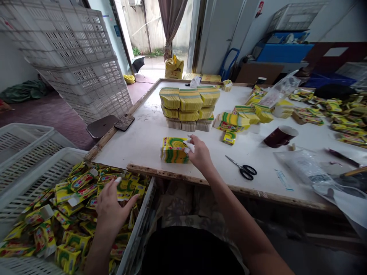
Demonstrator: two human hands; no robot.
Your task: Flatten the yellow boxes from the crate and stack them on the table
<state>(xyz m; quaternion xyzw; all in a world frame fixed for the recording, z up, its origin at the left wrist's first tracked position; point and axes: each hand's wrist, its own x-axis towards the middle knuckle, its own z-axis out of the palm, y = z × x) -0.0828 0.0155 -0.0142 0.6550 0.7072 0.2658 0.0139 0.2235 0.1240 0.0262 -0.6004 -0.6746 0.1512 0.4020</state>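
My left hand (pixel 110 206) reaches over a white plastic crate (pixel 146 208) of loose yellow-and-green printed cartons (pixel 76 244). Its fingers are spread, the thumb apart, and I see nothing held in it. At the near table edge, my right hand (pixel 199 152) grips the right end of a short row of flattened cartons (pixel 174 151). White coverings show on its fingertips. The row lies on the white tabletop, a printed yellow face upward. Just behind it stand tiered stacks of the same flat cartons (pixel 189 101).
Black-handled scissors (pixel 245 170), a dark mug (pixel 281 136) and more carton bundles (pixel 233 121) lie to the right. A phone (pixel 125 122) rests at the table's left edge, above a stool (pixel 101 126). Tall stacked white crates (pixel 83 53) stand left. Plastic bags (pixel 306 168) lie right.
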